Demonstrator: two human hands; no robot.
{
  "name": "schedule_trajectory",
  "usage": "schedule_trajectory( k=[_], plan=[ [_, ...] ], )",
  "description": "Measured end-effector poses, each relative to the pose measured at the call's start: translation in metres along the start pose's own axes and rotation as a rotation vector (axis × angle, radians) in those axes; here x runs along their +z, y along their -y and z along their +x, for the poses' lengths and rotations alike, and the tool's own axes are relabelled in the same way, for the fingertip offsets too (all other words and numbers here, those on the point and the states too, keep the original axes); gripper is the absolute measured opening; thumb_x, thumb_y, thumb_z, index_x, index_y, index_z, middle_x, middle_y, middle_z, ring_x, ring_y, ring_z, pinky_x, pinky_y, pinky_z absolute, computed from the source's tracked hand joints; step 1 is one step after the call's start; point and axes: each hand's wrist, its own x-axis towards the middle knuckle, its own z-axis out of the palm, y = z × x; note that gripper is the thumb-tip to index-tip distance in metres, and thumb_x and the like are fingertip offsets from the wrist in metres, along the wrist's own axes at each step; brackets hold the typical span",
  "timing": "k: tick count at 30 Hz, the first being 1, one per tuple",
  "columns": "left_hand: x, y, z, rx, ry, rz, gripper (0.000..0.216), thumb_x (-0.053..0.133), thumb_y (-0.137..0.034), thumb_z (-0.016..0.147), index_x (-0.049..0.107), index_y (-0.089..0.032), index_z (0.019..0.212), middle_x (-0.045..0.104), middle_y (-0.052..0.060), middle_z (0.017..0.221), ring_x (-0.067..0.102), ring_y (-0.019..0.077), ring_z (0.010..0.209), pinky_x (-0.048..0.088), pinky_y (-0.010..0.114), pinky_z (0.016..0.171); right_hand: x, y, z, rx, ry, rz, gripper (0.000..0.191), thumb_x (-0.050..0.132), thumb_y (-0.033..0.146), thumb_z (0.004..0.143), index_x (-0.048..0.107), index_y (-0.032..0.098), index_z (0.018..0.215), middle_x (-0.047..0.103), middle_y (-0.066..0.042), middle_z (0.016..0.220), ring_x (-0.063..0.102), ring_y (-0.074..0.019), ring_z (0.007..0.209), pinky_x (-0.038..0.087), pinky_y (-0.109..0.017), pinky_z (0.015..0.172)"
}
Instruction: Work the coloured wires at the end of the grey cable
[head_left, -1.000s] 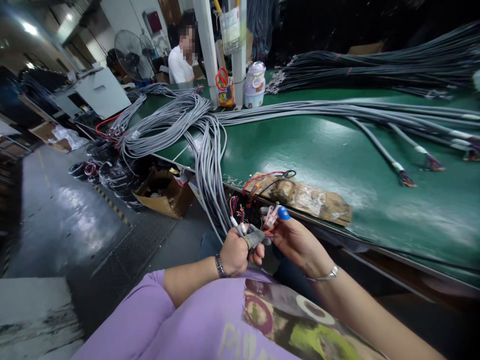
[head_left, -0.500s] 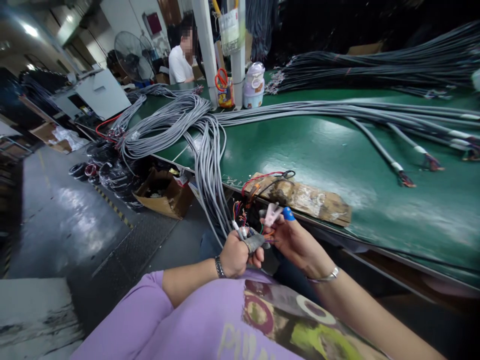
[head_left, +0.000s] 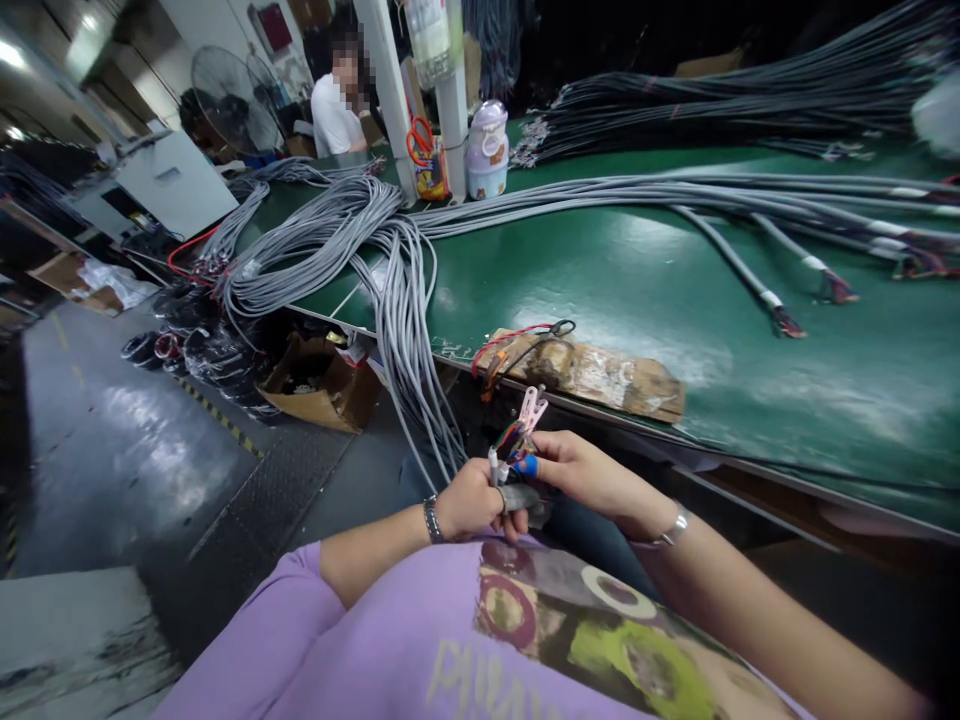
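My left hand (head_left: 471, 497) is closed round the ends of several grey cables (head_left: 493, 466) in front of my body, a grey wrap on one of its fingers. Thin coloured wires (head_left: 516, 445) fan out of the cable ends. My right hand (head_left: 581, 475), with blue tape (head_left: 527, 465) on its thumb, pinches these wires just to the right of the left hand. A pale pink clip (head_left: 532, 408) stands upright at the top of the wires, close to the right fingers; whether it bites on the wires I cannot tell.
The grey cable bundle (head_left: 409, 320) hangs over the edge of the green table (head_left: 517, 270) from a large coil (head_left: 315, 240). A wooden block (head_left: 622, 385) with red and black leads lies at the edge. A cardboard box (head_left: 322, 385) stands below. A person (head_left: 335, 115) sits at the back.
The pink clip has turned from lying tilted by the right fingers to upright above the wires. My right hand has rotated, its thumb now low against the wires. The whole view has shifted slightly.
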Motion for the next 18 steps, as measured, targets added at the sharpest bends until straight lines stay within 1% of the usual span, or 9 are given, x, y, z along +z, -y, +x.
schedule_trajectory(
  k=[2,4,6,8,9,11,13,16,18],
  plan=[
    [-0.001,0.001,0.0,0.015,-0.047,-0.025,0.049,0.068,-0.056,0.068,0.059,-0.012,0.051,0.057,0.006,0.047,0.052,0.0101,0.038,0.031,0.02,0.038,-0.001,-0.005,-0.001,-0.011,-0.08,0.053,0.04,0.074,0.055,0.068,0.066,0.016,0.067,0.059,0.002,0.057,0.046,-0.0097,0.05,0.036,-0.023,0.049],
    [-0.001,0.004,0.002,0.041,-0.13,-0.07,0.05,0.068,-0.059,0.067,0.058,-0.012,0.052,0.057,0.005,0.047,0.052,0.0094,0.038,0.029,0.019,0.036,-0.004,-0.013,-0.002,0.0,-0.143,0.139,0.041,0.075,0.055,0.066,0.066,0.016,0.069,0.063,-0.001,0.064,0.052,-0.0112,0.055,0.041,-0.024,0.054],
    [-0.001,0.007,0.003,0.064,-0.215,-0.128,0.05,0.068,-0.06,0.066,0.058,-0.013,0.056,0.058,0.004,0.049,0.052,0.0092,0.038,0.028,0.018,0.035,-0.006,-0.023,-0.004,0.025,-0.16,0.22,0.041,0.076,0.055,0.065,0.067,0.016,0.077,0.066,-0.003,0.072,0.058,-0.0138,0.063,0.045,-0.026,0.059],
    [0.0,0.01,0.005,0.086,-0.267,-0.168,0.049,0.068,-0.061,0.066,0.057,-0.013,0.06,0.06,0.003,0.05,0.053,0.0091,0.038,0.027,0.018,0.034,-0.004,-0.029,-0.008,0.031,-0.164,0.248,0.039,0.075,0.052,0.068,0.068,0.017,0.082,0.065,-0.002,0.07,0.057,-0.0137,0.062,0.045,-0.026,0.058],
    [0.0,0.011,0.006,0.096,-0.276,-0.172,0.048,0.068,-0.06,0.067,0.057,-0.014,0.061,0.061,0.003,0.051,0.053,0.009,0.038,0.028,0.018,0.035,-0.001,-0.031,-0.01,0.016,-0.177,0.239,0.036,0.075,0.051,0.069,0.067,0.017,0.08,0.063,-0.001,0.067,0.055,-0.0128,0.06,0.043,-0.025,0.056],
    [0.0,0.01,0.006,0.106,-0.259,-0.149,0.048,0.067,-0.06,0.069,0.057,-0.013,0.059,0.06,0.003,0.051,0.053,0.0089,0.039,0.029,0.018,0.036,0.005,-0.03,-0.012,-0.031,-0.215,0.201,0.033,0.075,0.049,0.07,0.064,0.018,0.073,0.06,0.001,0.059,0.05,-0.0114,0.054,0.04,-0.024,0.053],
    [-0.001,0.009,0.005,0.101,-0.197,-0.105,0.05,0.067,-0.059,0.069,0.058,-0.013,0.055,0.059,0.004,0.05,0.054,0.0089,0.04,0.03,0.018,0.037,0.01,-0.026,-0.013,-0.07,-0.24,0.148,0.033,0.075,0.049,0.069,0.062,0.019,0.068,0.059,0.001,0.056,0.049,-0.0117,0.052,0.04,-0.025,0.052],
    [-0.004,0.007,0.003,0.096,-0.103,-0.06,0.05,0.07,-0.058,0.067,0.058,-0.012,0.053,0.058,0.004,0.048,0.054,0.0093,0.04,0.032,0.018,0.038,0.014,-0.02,-0.01,-0.107,-0.239,0.047,0.033,0.073,0.051,0.069,0.062,0.02,0.067,0.064,-0.001,0.062,0.052,-0.0145,0.056,0.043,-0.028,0.055],
    [-0.005,0.009,0.002,0.111,-0.104,-0.07,0.049,0.07,-0.057,0.068,0.059,-0.012,0.053,0.058,0.004,0.049,0.054,0.0095,0.04,0.032,0.019,0.038,0.014,-0.019,-0.008,-0.123,-0.239,-0.004,0.034,0.073,0.052,0.069,0.062,0.02,0.067,0.066,-0.003,0.065,0.054,-0.0161,0.058,0.045,-0.029,0.057]
  ],
)
